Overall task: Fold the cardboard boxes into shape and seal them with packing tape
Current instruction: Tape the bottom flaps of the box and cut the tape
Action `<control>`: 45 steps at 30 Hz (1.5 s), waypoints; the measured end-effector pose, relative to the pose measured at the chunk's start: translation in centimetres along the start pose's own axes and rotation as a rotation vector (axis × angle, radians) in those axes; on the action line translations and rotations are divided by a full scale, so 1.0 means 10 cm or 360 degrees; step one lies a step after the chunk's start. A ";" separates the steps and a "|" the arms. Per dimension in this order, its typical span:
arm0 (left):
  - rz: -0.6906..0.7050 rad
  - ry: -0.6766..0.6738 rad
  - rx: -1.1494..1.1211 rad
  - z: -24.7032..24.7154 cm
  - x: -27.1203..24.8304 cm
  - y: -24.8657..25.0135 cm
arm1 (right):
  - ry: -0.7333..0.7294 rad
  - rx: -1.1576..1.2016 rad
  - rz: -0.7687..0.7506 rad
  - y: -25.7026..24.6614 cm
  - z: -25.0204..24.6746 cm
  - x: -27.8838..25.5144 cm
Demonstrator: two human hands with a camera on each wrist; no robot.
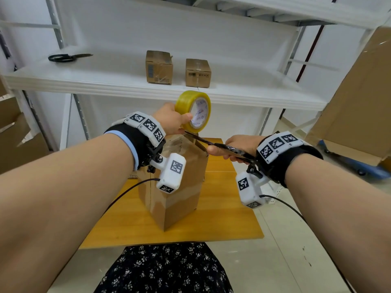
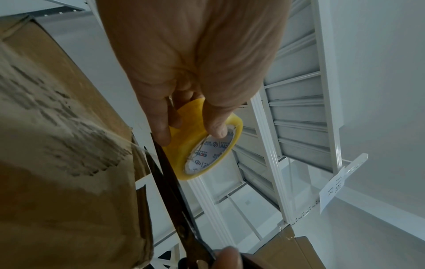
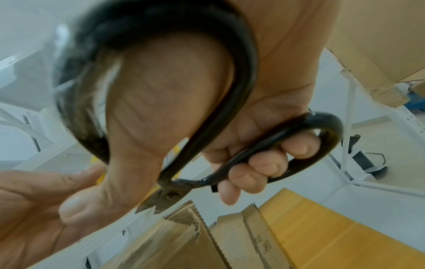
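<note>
A folded cardboard box (image 1: 179,187) stands upright on the yellow wooden table (image 1: 222,218). My left hand (image 1: 171,121) grips a yellow roll of packing tape (image 1: 193,111) just above the box's top far edge, thumb inside the core (image 2: 216,127). My right hand (image 1: 237,148) holds black scissors (image 1: 203,142) by the handles (image 3: 299,145), with fingers through one loop. The blades (image 2: 170,182) point left and reach under the roll, right above the box top (image 2: 57,145). I cannot make out a tape strip between roll and box.
On the white shelf (image 1: 127,81) behind stand two sealed small boxes (image 1: 159,67) (image 1: 198,72), with another pair of black scissors (image 1: 67,57) at the left. Large flat cardboard (image 1: 359,98) leans at the right, more cardboard (image 1: 17,134) at the left.
</note>
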State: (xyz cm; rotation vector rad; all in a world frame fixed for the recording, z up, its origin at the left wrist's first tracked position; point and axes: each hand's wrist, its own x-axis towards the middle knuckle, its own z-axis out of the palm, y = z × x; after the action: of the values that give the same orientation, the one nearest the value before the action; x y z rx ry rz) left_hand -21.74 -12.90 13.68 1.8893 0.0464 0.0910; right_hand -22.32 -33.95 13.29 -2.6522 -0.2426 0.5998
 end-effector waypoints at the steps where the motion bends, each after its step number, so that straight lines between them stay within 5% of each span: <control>1: -0.0005 0.0004 0.0007 0.00 0.01 0.00 | 0.0010 -0.0003 -0.0005 -0.01 0.00 0.00; 22: -0.0033 0.0043 0.0010 0.04 0.23 -0.21 | 0.0109 -0.0188 -0.0030 -0.09 -0.03 -0.06; 36: -0.0008 0.0009 -0.0103 0.03 0.33 -0.22 | -0.0005 0.0121 0.0128 -0.03 0.01 0.03; 45: -0.0026 0.0040 -0.0162 0.01 0.39 -0.23 | 0.0164 -0.0018 -0.0080 -0.02 -0.01 0.01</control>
State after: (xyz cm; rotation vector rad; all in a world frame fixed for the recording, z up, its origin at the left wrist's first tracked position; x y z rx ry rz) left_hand -17.85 -12.00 11.63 1.7862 0.0730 0.1042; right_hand -22.25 -33.75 13.42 -2.6696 -0.2822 0.4454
